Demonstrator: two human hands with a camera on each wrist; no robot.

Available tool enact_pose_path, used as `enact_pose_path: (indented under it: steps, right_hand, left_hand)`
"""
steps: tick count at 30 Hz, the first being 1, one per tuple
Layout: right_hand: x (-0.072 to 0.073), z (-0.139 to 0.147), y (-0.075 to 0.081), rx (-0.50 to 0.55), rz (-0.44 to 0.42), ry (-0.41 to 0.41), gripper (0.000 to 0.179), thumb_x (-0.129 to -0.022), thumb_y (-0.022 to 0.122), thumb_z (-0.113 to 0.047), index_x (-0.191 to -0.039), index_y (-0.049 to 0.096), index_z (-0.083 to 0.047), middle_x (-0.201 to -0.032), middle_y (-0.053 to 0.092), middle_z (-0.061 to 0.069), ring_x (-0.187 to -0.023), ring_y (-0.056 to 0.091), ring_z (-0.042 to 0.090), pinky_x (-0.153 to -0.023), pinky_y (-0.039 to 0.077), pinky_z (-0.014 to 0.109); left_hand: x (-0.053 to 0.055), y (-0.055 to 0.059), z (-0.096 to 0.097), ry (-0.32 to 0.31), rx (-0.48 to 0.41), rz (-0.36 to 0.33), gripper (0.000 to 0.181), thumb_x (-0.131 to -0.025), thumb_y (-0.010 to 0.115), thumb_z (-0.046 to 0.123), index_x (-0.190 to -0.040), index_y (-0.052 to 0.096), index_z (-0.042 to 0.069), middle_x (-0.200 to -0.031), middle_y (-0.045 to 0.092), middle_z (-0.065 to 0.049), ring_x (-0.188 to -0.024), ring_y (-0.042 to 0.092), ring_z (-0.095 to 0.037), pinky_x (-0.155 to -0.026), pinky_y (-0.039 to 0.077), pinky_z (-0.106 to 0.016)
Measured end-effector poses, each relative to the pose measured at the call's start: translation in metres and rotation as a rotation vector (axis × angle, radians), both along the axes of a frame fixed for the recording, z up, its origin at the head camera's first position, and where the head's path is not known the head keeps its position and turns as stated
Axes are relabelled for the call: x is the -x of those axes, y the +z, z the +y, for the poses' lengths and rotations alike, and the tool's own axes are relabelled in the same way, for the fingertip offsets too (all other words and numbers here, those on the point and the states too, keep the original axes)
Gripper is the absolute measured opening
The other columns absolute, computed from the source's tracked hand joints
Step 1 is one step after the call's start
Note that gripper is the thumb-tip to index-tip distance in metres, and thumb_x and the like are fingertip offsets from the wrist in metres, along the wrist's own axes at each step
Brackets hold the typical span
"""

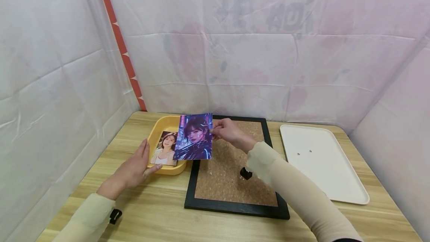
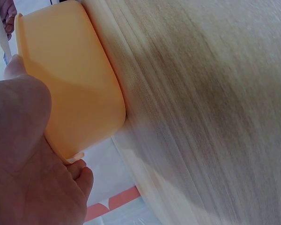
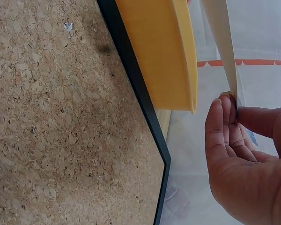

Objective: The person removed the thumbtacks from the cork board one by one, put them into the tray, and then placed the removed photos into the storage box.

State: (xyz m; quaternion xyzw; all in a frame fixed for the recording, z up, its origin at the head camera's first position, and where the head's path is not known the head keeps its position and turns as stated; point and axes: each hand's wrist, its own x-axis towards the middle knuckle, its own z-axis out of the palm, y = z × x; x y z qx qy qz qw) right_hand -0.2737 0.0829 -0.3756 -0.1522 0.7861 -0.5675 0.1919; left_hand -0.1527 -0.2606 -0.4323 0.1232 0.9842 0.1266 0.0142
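Observation:
My right hand pinches the right edge of a purple-and-blue illustrated picture print between thumb and fingers. The print is raised, its face toward the head view, over the right side of a yellow plastic bin. In the right wrist view the print shows nearly edge-on. My left hand grips the bin's left side, with the thumb over the near rim and the fingers along the outer wall. Inside the bin lies a portrait photo of a person in a white top, partly covered by the raised print.
Right of the bin, a black-framed cork board lies flat on the wooden table. A white tray with two small bits on it sits farther right. Hanging white sheets enclose the back and sides.

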Motion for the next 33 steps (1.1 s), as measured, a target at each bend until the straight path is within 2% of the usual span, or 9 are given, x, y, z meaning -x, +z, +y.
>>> enact_pose_path:
  steps: [3,9,15,18,23,25,30,33]
  right_hand:
    - [0.001,-0.002,-0.001,0.001,0.002,-0.001,0.014,-0.104,0.058,-0.004,-0.107,0.067,0.006,-0.095,0.074,0.014,-0.091,0.07,0.029,-0.091,0.058,0.046]
    - [0.001,-0.006,-0.003,-0.004,0.0,0.002,0.015,-0.104,0.058,-0.004,-0.108,0.068,0.006,-0.096,0.073,0.015,-0.087,0.069,0.024,-0.09,0.059,0.045]
    - [0.0,-0.013,-0.006,0.014,-0.009,0.006,0.017,-0.104,0.057,-0.002,-0.111,0.066,0.01,-0.097,0.072,0.016,-0.095,0.069,0.036,-0.098,0.053,0.055]
    - [0.0,-0.016,-0.006,0.006,0.008,-0.001,0.017,-0.103,0.058,-0.002,-0.11,0.066,0.011,-0.095,0.072,0.016,-0.093,0.069,0.034,-0.094,0.056,0.051]
    - [0.0,-0.022,-0.006,-0.01,0.037,-0.027,0.015,-0.103,0.059,-0.003,-0.106,0.068,0.009,-0.092,0.074,0.016,-0.092,0.069,0.035,-0.079,0.06,0.034]
    - [0.0,-0.024,-0.007,-0.009,0.038,-0.045,0.014,-0.102,0.059,-0.003,-0.105,0.068,0.008,-0.09,0.074,0.016,-0.089,0.069,0.033,-0.076,0.06,0.031]
    - [-0.001,-0.03,-0.009,0.006,0.031,-0.056,0.013,-0.102,0.059,-0.002,-0.103,0.066,0.008,-0.087,0.072,0.014,-0.084,0.07,0.028,-0.086,0.06,0.044]
    - [-0.002,-0.032,-0.01,0.002,0.036,-0.058,0.014,-0.102,0.058,-0.002,-0.103,0.066,0.009,-0.086,0.071,0.013,-0.086,0.07,0.03,-0.092,0.057,0.052]
  left_hand:
    - [0.0,0.001,0.001,0.003,0.0,-0.002,0.107,-0.101,0.044,0.066,-0.154,0.01,-0.02,-0.163,0.004,-0.039,-0.146,0.022,-0.057,-0.114,0.032,-0.062]
    - [0.0,0.001,0.001,0.009,-0.001,-0.012,0.107,-0.101,0.045,0.066,-0.154,0.01,-0.02,-0.163,0.004,-0.038,-0.146,0.022,-0.057,-0.114,0.032,-0.062]
    - [-0.003,0.002,0.002,0.014,-0.001,-0.019,0.105,-0.102,0.047,0.063,-0.154,0.009,-0.019,-0.163,0.003,-0.038,-0.147,0.022,-0.057,-0.114,0.032,-0.063]
    - [-0.003,0.002,0.002,0.018,-0.001,-0.02,0.105,-0.101,0.047,0.064,-0.155,0.009,-0.019,-0.164,0.003,-0.038,-0.147,0.022,-0.057,-0.114,0.033,-0.063]
    - [-0.002,0.001,0.002,0.013,-0.001,-0.006,0.105,-0.102,0.046,0.064,-0.155,0.009,-0.019,-0.163,0.004,-0.038,-0.146,0.023,-0.057,-0.114,0.033,-0.062]
    - [-0.001,-0.001,0.001,0.012,0.001,-0.004,0.106,-0.101,0.046,0.064,-0.155,0.008,-0.019,-0.163,0.004,-0.038,-0.146,0.024,-0.057,-0.114,0.033,-0.062]
    - [0.0,-0.002,0.001,0.015,-0.003,-0.007,0.107,-0.101,0.045,0.066,-0.155,0.007,-0.018,-0.164,0.003,-0.037,-0.146,0.023,-0.056,-0.114,0.033,-0.063]
    - [-0.001,-0.002,0.001,0.013,-0.008,-0.003,0.106,-0.101,0.046,0.065,-0.155,0.008,-0.018,-0.164,0.003,-0.037,-0.146,0.023,-0.057,-0.114,0.033,-0.063]
